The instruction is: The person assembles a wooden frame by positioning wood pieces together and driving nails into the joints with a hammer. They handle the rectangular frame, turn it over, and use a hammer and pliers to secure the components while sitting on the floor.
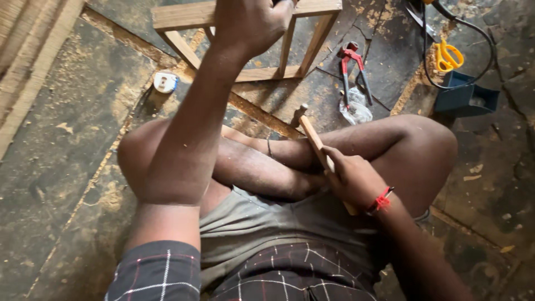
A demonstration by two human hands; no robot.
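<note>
The right hand (354, 178) is wrapping tightly around the wooden handle of a hammer (317, 142), its metal head pointing up and away from the grip. The left hand (251, 22) is gripping the top rail of a wooden frame (262, 72) — fingers hidden. Beyond the hammer head are lying red pincers (352, 67) — farther right, yellow scissors (448, 56).

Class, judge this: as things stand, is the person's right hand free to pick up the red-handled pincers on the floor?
Probably not yet. The right hand is closed around a hammer, so it is occupied. The red-handled pincers lie uncovered beyond the raised knee, with nothing resting on them.
</note>
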